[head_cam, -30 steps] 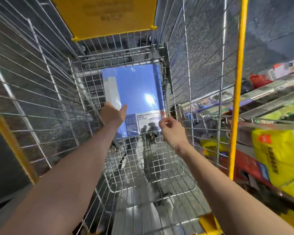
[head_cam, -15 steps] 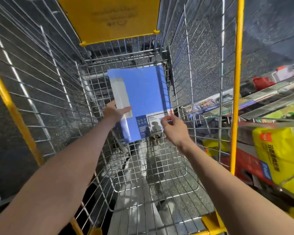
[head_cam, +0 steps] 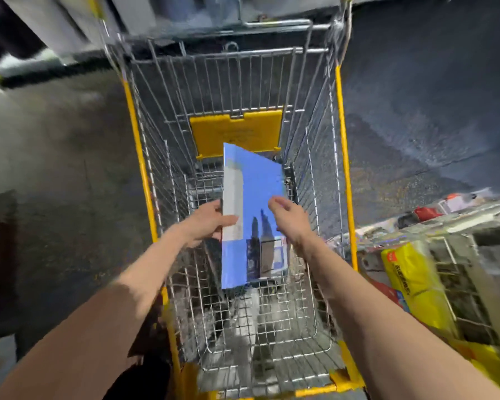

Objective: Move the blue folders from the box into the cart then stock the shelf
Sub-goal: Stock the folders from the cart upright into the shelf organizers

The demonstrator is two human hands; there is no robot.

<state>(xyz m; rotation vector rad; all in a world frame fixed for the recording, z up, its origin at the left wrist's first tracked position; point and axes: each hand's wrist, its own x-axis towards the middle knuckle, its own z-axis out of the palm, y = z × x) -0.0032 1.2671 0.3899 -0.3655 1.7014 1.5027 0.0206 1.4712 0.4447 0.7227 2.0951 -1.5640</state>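
A blue folder point(head_cam: 257, 192) with a white strip and a printed label stands tilted on edge above the wire floor of the cart point(head_cam: 341, 134). My left hand point(head_cam: 208, 219) grips its left edge, thumb across the white strip. My right hand point(head_cam: 289, 216) is at the folder's right edge with its fingers curled; the frame is blurred, so contact there is unclear. Both forearms reach in over the cart's near rim. No box is in view.
A yellow plastic flap point(head_cam: 236, 131) hangs at the cart's far end. Store shelving point(head_cam: 456, 223) with yellow packages point(head_cam: 410, 281) and red items runs along the right. Dark speckled floor lies to the left and beyond the cart.
The view has pulled back and up, showing the whole cart. The folder has been lifted and turned more upright toward me, with both hands still at its edges.
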